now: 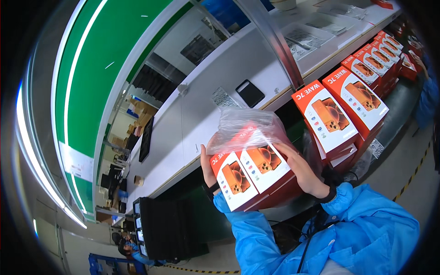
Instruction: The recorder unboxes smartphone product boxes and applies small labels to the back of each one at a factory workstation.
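Note:
Two red-and-white phone boxes (237,182) sit side by side between my hands, each printed with an orange phone. A clear plastic bag (250,123) covers their far end, its film crumpled. My left hand (208,166) presses along the left side of the boxes, thumb pointing up and the other fingers mostly hidden. On the right, my right hand (306,173) grips the boxes near the bag's edge, its fingertips partly out of sight. Close to my right hand stands a stack of similar phone boxes (324,120).
More phone boxes (365,68) line the bench's right side. On the white workbench (192,123) lie a black phone-shaped item (250,93) and a patterned sheet (225,97). White trays (305,39) sit farther off, past a metal post (275,41). A black cabinet (165,227) stands lower left. Other people work nearby.

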{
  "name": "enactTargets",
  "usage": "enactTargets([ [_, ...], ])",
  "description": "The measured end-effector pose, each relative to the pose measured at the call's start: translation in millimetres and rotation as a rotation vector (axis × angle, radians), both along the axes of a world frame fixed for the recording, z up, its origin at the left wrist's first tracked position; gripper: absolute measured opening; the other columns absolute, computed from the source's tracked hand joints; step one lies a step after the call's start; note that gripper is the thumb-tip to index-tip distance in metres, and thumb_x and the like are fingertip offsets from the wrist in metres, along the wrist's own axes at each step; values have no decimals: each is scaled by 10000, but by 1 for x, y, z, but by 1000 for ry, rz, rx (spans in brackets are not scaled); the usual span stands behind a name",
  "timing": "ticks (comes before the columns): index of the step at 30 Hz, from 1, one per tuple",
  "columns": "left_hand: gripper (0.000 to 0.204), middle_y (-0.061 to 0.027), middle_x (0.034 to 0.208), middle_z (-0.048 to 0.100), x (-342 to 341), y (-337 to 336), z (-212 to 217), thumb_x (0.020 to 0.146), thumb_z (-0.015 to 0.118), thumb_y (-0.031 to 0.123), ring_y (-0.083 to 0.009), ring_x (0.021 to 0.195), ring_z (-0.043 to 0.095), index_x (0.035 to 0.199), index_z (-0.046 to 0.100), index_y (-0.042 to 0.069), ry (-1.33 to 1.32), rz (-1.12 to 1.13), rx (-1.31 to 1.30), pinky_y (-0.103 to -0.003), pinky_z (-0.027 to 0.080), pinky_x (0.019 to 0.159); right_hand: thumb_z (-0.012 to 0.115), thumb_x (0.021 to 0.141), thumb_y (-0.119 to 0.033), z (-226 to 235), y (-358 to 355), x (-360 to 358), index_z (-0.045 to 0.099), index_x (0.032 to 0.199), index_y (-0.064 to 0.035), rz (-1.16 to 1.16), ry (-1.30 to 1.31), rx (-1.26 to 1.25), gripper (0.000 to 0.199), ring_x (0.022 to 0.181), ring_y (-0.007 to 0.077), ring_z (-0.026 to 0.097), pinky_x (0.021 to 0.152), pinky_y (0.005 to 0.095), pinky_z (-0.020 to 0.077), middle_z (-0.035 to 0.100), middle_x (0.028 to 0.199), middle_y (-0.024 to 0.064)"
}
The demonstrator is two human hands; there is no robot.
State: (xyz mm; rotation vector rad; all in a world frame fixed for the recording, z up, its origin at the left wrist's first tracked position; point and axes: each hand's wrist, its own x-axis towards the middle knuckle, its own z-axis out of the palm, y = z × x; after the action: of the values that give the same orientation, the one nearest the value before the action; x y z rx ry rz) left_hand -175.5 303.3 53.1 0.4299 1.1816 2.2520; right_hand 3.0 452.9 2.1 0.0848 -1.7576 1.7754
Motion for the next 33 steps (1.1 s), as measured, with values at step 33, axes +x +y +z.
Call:
enactTargets([
  [33,198,-90,919,622,130,-99,-317,857,478,247,-226,793,638,937,584,99,1088,-129,-1561,-394,516,660,376,916,-434,-279,10,11,345,1351,-197,-345,-742,-173,496,1129,363,490,943,397,391,429,1327,167],
])
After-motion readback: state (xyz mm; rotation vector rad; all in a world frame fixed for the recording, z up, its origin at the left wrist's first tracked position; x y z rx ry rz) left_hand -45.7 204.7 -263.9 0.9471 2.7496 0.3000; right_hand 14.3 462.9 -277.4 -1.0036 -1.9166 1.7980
